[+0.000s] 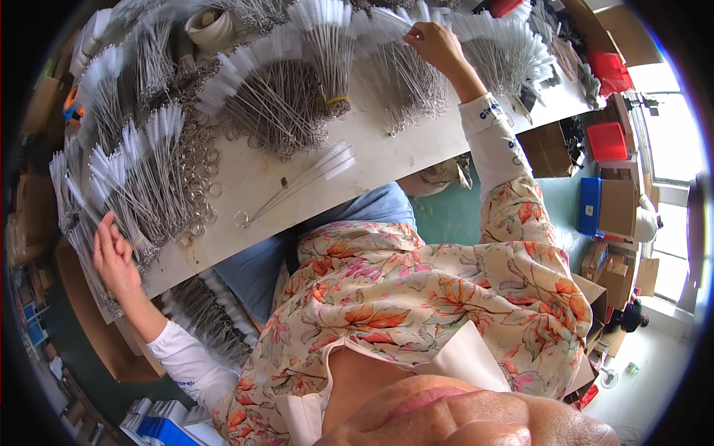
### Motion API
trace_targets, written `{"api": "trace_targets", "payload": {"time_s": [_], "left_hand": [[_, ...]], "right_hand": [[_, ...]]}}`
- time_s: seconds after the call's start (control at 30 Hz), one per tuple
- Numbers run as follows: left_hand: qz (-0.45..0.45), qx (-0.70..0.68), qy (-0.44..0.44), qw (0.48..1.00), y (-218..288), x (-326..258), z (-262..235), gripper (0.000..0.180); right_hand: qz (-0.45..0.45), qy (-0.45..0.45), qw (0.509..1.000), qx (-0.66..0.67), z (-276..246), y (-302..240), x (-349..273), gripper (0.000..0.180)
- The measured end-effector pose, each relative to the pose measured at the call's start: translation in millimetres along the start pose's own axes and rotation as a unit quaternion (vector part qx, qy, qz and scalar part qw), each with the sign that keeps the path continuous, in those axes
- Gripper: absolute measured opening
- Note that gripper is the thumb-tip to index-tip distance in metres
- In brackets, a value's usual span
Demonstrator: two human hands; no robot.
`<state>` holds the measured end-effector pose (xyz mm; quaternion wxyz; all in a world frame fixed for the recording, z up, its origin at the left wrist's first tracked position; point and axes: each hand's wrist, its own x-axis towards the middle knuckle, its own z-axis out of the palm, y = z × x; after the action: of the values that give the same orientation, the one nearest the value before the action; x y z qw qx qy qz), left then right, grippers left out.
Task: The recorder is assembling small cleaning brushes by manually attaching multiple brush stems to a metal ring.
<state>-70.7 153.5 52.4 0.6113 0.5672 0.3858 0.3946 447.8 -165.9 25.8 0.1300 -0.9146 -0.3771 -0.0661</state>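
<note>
Green floor (455, 207); bright windows (669, 137)

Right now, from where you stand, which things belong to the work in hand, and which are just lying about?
Seemingly part of the work:
- wire-handled brushes, near the left hand and right hand
- loose metal rings
- table

Apparently just lying about:
- red bins
- blue bin
- cardboard boxes

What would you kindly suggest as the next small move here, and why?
Perhaps ease the right hand back toward the table's near edge: its fingertips are up at the far brushes, while a few loose brushes lie by that edge.
</note>
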Motion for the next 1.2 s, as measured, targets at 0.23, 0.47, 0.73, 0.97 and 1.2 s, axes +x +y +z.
{"api": "trace_targets", "payload": {"time_s": [0.23, 0.47, 0.73, 0.97, 1.2], "left_hand": [[0.025, -0.046, -0.141, 0.989, 9, -61, 112, 0.027], [0.201, -0.095, -0.288, 0.932, -8, -96, 237, 0.029], [0.386, 0.064, -0.222, 0.893, -26, -102, 219, 0.024], [0.506, 0.169, -0.208, 0.82, -54, -123, 223, 0.036], [0.325, 0.196, -0.309, 0.872, -86, -134, 189, 0.035]], "right_hand": [[-0.098, 0.117, 0.917, 0.368, -59, -70, -10, 0.017], [-0.099, -0.218, 0.695, 0.679, -56, -212, -109, 0.025], [-0.009, -0.179, 0.594, 0.785, -15, -190, -130, 0.029], [0.068, -0.241, 0.415, 0.874, -15, -171, -133, 0.02], [-0.269, -0.309, 0.907, -0.099, -57, -122, -141, 0.01]]}}
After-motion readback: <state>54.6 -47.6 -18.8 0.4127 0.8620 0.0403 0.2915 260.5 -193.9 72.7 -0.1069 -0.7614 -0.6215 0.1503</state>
